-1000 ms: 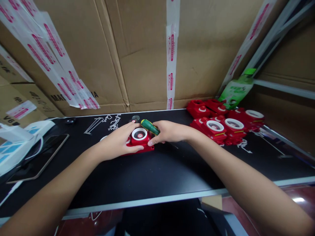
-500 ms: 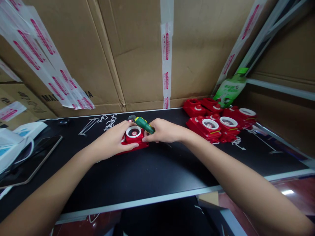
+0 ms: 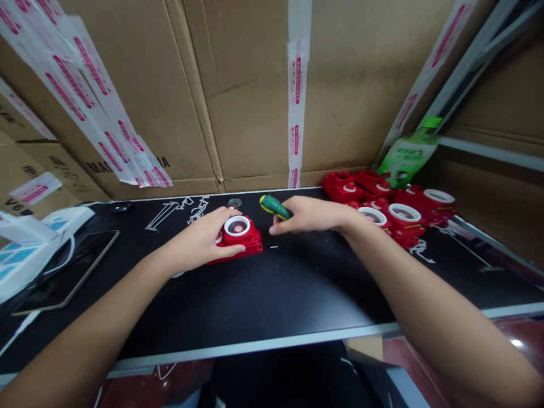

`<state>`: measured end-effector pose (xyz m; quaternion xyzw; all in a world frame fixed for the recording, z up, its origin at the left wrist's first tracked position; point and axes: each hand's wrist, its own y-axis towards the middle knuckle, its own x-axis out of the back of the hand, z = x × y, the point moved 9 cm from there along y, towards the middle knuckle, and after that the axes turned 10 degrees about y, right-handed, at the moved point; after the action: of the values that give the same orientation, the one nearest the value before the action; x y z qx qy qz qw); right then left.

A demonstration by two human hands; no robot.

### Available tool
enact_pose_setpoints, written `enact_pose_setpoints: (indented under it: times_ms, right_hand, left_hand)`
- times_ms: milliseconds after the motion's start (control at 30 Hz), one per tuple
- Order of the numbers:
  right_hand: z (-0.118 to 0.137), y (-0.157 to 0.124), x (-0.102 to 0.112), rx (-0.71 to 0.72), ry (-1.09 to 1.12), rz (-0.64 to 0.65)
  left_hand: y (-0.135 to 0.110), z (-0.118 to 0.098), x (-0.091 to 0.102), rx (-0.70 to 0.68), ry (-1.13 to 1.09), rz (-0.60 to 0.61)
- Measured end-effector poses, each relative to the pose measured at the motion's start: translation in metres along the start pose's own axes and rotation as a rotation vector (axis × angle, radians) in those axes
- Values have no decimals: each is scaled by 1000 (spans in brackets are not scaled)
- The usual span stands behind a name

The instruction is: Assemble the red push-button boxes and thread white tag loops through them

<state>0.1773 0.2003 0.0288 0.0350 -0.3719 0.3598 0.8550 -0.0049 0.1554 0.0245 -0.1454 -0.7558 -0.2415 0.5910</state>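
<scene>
Okay, containers first: big cardboard box (image 3: 246, 90) standing along the back of the black table (image 3: 263, 306), taped with white-and-red tape (image 3: 294, 136), contents hidden. Another printed carton (image 3: 63, 175) at far left, inside also hidden. Green bottle (image 3: 408, 156), green cap on, leaning in the back right corner behind the red units (image 3: 399, 218); can't tell how full. Those units sit bunched together at right, three showing white rings, some thin white cord beside them.

Hands now. Left hand (image 3: 204, 238) is part-curled over the left side of a single red unit (image 3: 250, 241), thumb along its near side, fingers over the far side, gripping it against the table. That unit lies left of centre, white ring (image 3: 237, 226) facing up. Right hand (image 3: 306, 215) is closed around a green-and-yellow tool handle (image 3: 272, 207), raised right of the unit and apart from it, handle end pointing up and left; tool's working end can't be made out. Small white piece (image 3: 274, 247) on the table just right of the unit. Grey disc (image 3: 234, 202) behind the left hand, tangled white cords (image 3: 198, 211) farther left. Phone (image 3: 68, 272) and white power strip (image 3: 17, 249) at left edge.
</scene>
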Motion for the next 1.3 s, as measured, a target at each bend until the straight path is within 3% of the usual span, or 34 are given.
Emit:
enact_pose_setpoints:
  times_ms: [100, 267, 600, 900, 1100, 1300]
  right_hand:
    - [-2, 1, -14, -14, -172, 114]
    - [-11, 8, -24, -98, -334, 93]
    - [-11, 10, -27, -16, -270, 95]
    - [-5, 15, -31, 76, -156, 49]
    - [7, 17, -26, 153, 94, -41]
    - [5, 22, -40, 73, 729, -34]
  left_hand:
    - [0, 2, 0, 15, 1, 14]
    - [0, 3, 1, 30, 17, 34]
    - [1, 2, 2, 17, -18, 15]
    - [2, 6, -2, 35, -80, 74]
    - [2, 6, -2, 51, -28, 38]
    - [2, 8, -4, 59, -53, 47]
